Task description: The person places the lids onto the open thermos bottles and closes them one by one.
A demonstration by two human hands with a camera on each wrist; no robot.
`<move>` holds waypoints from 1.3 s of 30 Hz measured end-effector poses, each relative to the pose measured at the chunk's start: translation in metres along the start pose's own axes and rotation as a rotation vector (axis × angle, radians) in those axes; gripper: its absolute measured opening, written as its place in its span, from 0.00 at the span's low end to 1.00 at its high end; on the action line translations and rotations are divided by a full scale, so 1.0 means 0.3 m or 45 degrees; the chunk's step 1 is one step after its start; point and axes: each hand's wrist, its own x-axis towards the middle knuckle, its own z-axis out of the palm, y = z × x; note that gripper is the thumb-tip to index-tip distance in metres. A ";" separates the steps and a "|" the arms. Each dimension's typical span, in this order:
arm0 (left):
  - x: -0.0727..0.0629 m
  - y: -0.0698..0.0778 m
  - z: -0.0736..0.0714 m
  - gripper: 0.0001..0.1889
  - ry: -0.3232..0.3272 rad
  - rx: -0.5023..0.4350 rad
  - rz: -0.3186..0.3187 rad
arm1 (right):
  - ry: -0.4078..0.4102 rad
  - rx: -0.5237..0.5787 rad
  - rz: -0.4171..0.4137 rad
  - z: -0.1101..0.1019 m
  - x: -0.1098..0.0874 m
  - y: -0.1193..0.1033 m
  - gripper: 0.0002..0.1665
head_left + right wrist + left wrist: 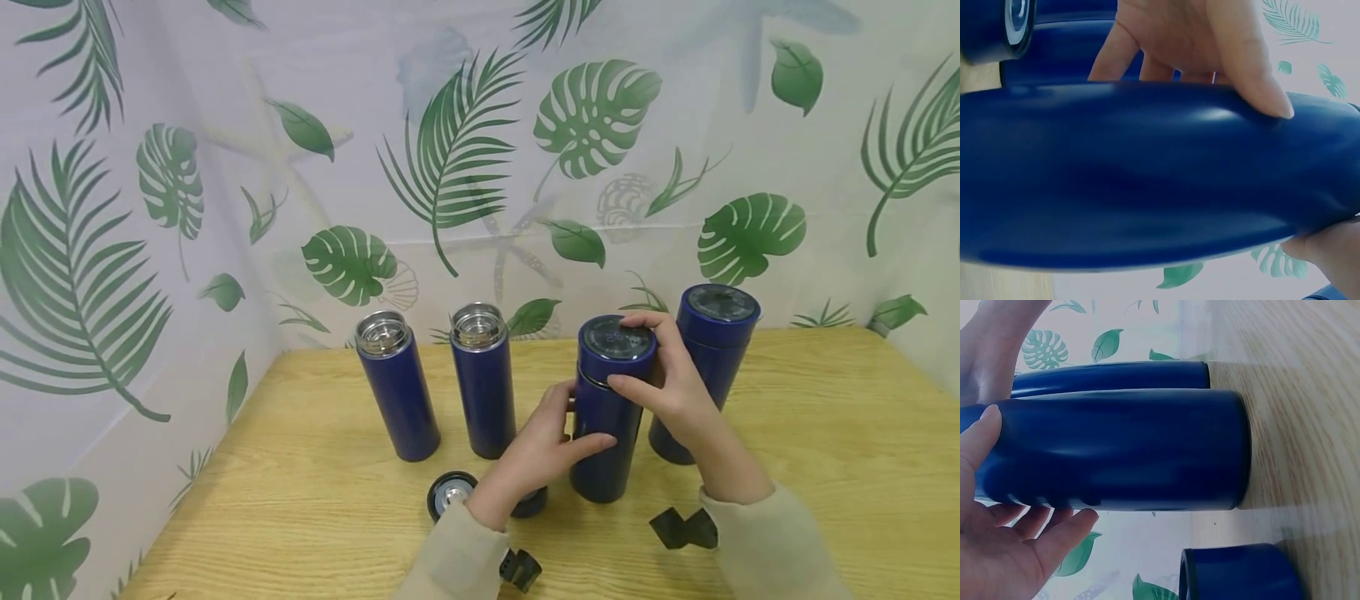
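A dark blue thermos bottle stands on the table between both hands, its black-topped lid on, with a thin shiny ring showing under it. My left hand grips the bottle's body from the left, thumb across the front. In the left wrist view that hand has its fingers under the curved side. My right hand holds the lid, with the thumb at its lower edge and fingers over the top rim. In the right wrist view part of the right hand shows at the bottle's upper end.
Another lidded blue thermos stands close behind the right hand. Two lidless thermoses with steel necks stand to the left. One removed lid lies inner side up in front of them; a second lid is partly behind the left wrist.
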 end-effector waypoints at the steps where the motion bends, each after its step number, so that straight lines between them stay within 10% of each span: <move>1: 0.000 0.001 0.000 0.35 -0.003 -0.003 0.002 | 0.002 0.008 0.003 0.000 -0.001 -0.001 0.32; 15: 0.000 0.004 -0.005 0.34 -0.015 -0.032 0.023 | 0.126 -0.232 0.145 0.024 0.005 -0.006 0.33; 23: 0.000 0.002 -0.002 0.34 -0.004 -0.033 0.014 | -0.017 0.026 -0.048 0.001 0.000 0.004 0.33; 34: -0.004 0.004 -0.005 0.33 -0.008 -0.040 0.014 | 0.112 -0.368 0.173 0.020 0.005 0.003 0.41; 39: -0.005 0.004 -0.004 0.33 0.001 -0.035 0.005 | 0.026 -0.382 0.085 0.006 0.002 -0.003 0.41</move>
